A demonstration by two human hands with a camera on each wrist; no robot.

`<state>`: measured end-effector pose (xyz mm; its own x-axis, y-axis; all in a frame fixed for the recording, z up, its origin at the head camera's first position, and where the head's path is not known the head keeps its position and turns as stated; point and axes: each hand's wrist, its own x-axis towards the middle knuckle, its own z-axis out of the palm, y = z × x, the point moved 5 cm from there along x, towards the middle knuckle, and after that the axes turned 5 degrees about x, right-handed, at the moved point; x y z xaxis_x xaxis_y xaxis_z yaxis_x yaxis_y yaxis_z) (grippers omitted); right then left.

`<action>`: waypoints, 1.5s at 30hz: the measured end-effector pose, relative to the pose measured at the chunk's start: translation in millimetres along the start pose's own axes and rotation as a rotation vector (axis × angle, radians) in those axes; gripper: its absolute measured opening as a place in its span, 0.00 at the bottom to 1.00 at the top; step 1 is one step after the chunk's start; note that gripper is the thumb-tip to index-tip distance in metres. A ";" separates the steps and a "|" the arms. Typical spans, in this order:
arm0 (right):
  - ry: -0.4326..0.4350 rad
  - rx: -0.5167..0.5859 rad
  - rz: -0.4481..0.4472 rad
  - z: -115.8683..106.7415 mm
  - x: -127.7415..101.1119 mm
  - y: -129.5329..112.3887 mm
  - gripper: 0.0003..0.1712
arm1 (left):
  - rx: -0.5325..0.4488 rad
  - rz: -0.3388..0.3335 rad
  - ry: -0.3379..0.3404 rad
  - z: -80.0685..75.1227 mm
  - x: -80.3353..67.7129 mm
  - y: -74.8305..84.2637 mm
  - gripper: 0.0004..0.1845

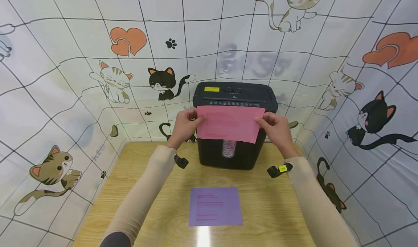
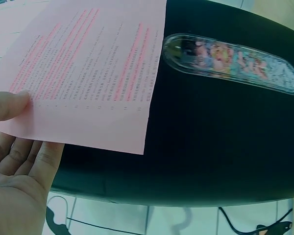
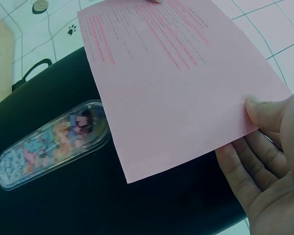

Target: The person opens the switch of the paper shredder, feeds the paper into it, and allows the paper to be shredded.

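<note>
Left hand and right hand pinch the pink sheet between them, long axis crosswise, top edge toward the shredder.

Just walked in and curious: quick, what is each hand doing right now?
Left hand: pinches the left edge of the pink sheet, held over the black shredder.
Right hand: pinches the sheet's right edge.

The pink sheet hides the shredder slot, and its printed lines are too blurred to read.
</note>
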<state>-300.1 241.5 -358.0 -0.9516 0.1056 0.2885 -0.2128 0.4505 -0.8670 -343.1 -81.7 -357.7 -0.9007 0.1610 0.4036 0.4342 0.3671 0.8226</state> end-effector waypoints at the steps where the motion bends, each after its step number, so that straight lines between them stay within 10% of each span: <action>1: -0.002 0.004 -0.006 -1.0 1.2 -2.4 0.26 | 0.000 0.000 0.002 -1.0 1.2 2.7 0.06; 45: 0.115 0.064 -0.048 -56.2 59.5 -81.2 0.21 | -0.003 0.096 0.014 -26.3 80.6 93.7 0.09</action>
<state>-327.0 261.1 -247.6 -0.9094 0.1877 0.3712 -0.2743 0.4001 -0.8744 -374.6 -58.4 -237.6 -0.8546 0.1829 0.4861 0.5187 0.3480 0.7809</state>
